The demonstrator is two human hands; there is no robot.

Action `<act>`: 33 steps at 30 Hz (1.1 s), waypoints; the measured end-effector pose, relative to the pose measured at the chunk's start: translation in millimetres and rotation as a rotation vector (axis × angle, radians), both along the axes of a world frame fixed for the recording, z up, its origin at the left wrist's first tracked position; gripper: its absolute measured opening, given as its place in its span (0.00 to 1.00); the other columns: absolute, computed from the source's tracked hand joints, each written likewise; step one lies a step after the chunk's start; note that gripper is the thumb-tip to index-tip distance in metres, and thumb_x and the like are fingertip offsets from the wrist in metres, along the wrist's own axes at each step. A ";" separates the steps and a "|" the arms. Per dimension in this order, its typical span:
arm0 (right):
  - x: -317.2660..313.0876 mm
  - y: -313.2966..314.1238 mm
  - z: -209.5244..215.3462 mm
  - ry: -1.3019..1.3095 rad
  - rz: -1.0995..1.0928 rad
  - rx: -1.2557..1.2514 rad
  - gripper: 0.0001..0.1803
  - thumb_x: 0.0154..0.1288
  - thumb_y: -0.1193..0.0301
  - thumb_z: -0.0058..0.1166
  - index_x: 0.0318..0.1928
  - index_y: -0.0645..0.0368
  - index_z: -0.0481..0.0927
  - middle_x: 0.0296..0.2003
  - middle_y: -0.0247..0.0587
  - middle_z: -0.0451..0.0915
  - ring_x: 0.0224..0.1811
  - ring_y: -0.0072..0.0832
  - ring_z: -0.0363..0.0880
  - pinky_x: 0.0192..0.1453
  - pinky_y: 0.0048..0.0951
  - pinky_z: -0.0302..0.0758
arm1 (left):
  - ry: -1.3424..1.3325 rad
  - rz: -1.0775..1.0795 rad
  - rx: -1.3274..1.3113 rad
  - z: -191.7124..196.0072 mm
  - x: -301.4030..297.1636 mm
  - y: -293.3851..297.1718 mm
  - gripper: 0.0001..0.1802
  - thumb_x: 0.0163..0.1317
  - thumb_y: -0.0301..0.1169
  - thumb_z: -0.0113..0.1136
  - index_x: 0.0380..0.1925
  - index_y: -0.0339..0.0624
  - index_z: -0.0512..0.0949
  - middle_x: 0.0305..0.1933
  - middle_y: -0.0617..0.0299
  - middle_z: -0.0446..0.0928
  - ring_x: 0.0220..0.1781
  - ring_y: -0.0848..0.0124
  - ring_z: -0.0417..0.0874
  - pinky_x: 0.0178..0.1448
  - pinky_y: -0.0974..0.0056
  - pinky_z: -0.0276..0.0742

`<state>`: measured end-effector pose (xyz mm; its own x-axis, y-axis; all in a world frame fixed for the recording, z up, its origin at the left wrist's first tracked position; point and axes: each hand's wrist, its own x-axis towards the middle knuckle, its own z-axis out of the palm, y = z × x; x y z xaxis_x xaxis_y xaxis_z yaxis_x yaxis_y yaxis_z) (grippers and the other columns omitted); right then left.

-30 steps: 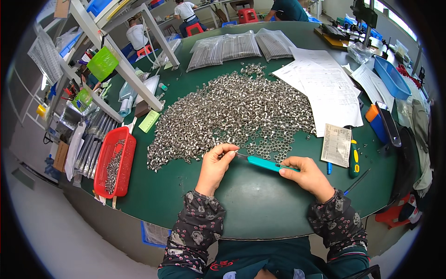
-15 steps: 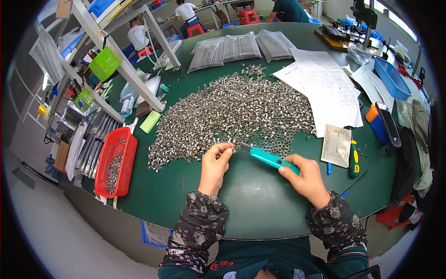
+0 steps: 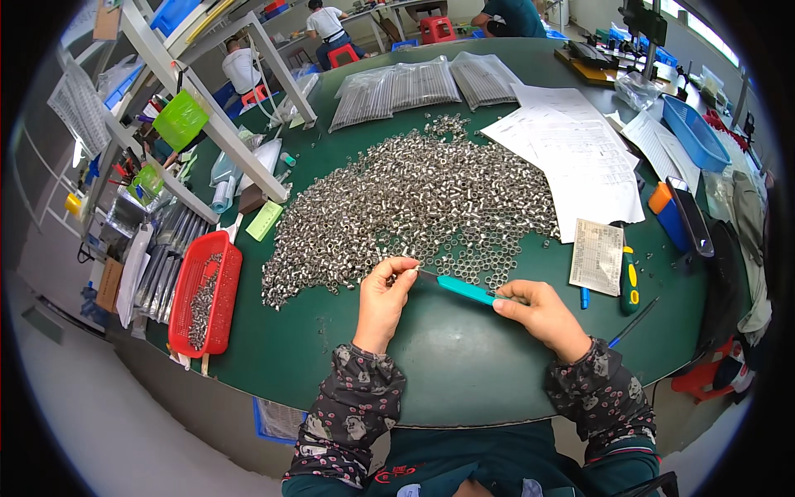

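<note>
In my right hand (image 3: 542,315) is a teal utility knife (image 3: 465,290), its dark blade pointing left. The fingers are wrapped round its rear end. My left hand (image 3: 384,300) is closed in a pinch at the blade's tip; a small metal ring seems to be between thumb and forefinger, though the fingers mostly hide it. Just beyond both hands spreads a wide heap of small silvery metal rings (image 3: 406,186) on the green table (image 3: 464,364). Several rings lie flat in a loose single layer at the heap's near right edge.
A red basket (image 3: 225,319) with more metal pieces stands at the left. White papers (image 3: 580,166), a printed card (image 3: 596,257), a yellow-green screwdriver (image 3: 630,282) and a pen (image 3: 634,321) lie at the right. Bagged tubes (image 3: 406,87) lie at the back; a shelf post (image 3: 224,124) rises at the left.
The knife has shifted slightly left and turned in my right hand, and its blade now meets my left fingertips. My left hand stays nearly in place.
</note>
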<state>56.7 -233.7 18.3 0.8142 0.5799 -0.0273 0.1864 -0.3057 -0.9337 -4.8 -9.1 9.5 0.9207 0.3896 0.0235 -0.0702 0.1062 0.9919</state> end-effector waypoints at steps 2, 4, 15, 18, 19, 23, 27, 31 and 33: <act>0.9 -1.3 -5.9 0.151 0.010 0.071 0.15 0.51 0.63 0.56 0.33 0.63 0.77 0.22 0.47 0.76 0.21 0.34 0.74 0.27 0.30 0.68 | -0.069 0.054 0.224 -4.2 0.5 -1.4 0.06 0.56 0.24 0.54 0.35 0.38 0.75 0.30 0.70 0.73 0.16 0.90 0.57 0.17 0.81 0.49; -11.4 1.8 6.6 -0.035 -0.051 -0.005 0.14 0.51 0.64 0.56 0.33 0.63 0.77 0.22 0.47 0.76 0.22 0.35 0.74 0.27 0.31 0.68 | -0.074 0.077 0.205 -7.1 1.4 -2.0 0.06 0.56 0.24 0.53 0.35 0.38 0.75 0.31 0.69 0.74 0.16 0.90 0.56 0.17 0.81 0.49; -4.3 0.6 8.4 -0.247 -0.282 0.243 0.11 0.53 0.69 0.55 0.33 0.63 0.74 0.24 0.35 0.76 0.23 0.22 0.72 0.28 0.23 0.67 | -0.024 0.001 -0.125 -3.9 0.7 -2.0 0.07 0.58 0.25 0.51 0.37 0.37 0.72 0.32 0.63 0.74 0.15 0.88 0.56 0.16 0.80 0.50; 3.2 -1.8 9.5 0.016 -0.295 0.464 0.12 0.58 0.69 0.52 0.36 0.66 0.73 0.27 0.28 0.73 0.30 0.13 0.66 0.35 0.16 0.64 | -0.080 -0.194 -0.527 -1.4 -0.7 0.8 0.05 0.59 0.25 0.47 0.36 0.39 0.70 0.33 0.60 0.70 0.21 0.81 0.61 0.17 0.79 0.54; 5.3 -2.7 10.6 0.074 -0.302 0.479 0.12 0.58 0.69 0.52 0.36 0.66 0.72 0.27 0.28 0.73 0.30 0.13 0.66 0.35 0.16 0.64 | -0.061 -0.223 -0.664 0.2 0.2 -1.3 0.05 0.59 0.25 0.47 0.35 0.40 0.70 0.32 0.60 0.69 0.21 0.81 0.61 0.17 0.78 0.54; 8.6 -5.3 12.8 0.162 -0.320 0.545 0.12 0.59 0.68 0.52 0.36 0.66 0.73 0.27 0.28 0.72 0.30 0.11 0.65 0.34 0.15 0.64 | 0.020 -0.332 -0.719 8.2 6.3 -17.4 0.04 0.59 0.27 0.47 0.33 0.41 0.70 0.30 0.61 0.68 0.21 0.80 0.61 0.16 0.78 0.53; 8.2 -4.6 8.2 0.146 -0.301 0.569 0.12 0.58 0.68 0.52 0.36 0.66 0.73 0.26 0.27 0.72 0.29 0.11 0.65 0.32 0.14 0.64 | 0.239 -0.265 0.246 16.2 12.3 -52.2 0.03 0.54 0.27 0.56 0.28 0.41 0.73 0.17 0.77 0.61 0.16 0.86 0.56 0.18 0.79 0.50; 9.1 -3.5 2.4 0.115 -0.296 0.598 0.12 0.58 0.68 0.53 0.36 0.66 0.73 0.26 0.27 0.72 0.29 0.11 0.65 0.32 0.14 0.64 | 0.251 -0.155 0.921 11.5 15.7 -73.3 0.12 0.44 0.34 0.64 0.25 0.39 0.75 0.17 0.60 0.70 0.18 0.70 0.70 0.25 0.66 0.66; 10.1 -3.3 1.8 0.080 -0.310 0.590 0.12 0.58 0.68 0.53 0.36 0.66 0.73 0.26 0.28 0.72 0.30 0.11 0.65 0.32 0.14 0.64 | 0.253 -0.138 0.988 13.9 18.4 -82.9 0.12 0.44 0.34 0.64 0.24 0.39 0.74 0.18 0.60 0.71 0.19 0.67 0.72 0.25 0.64 0.67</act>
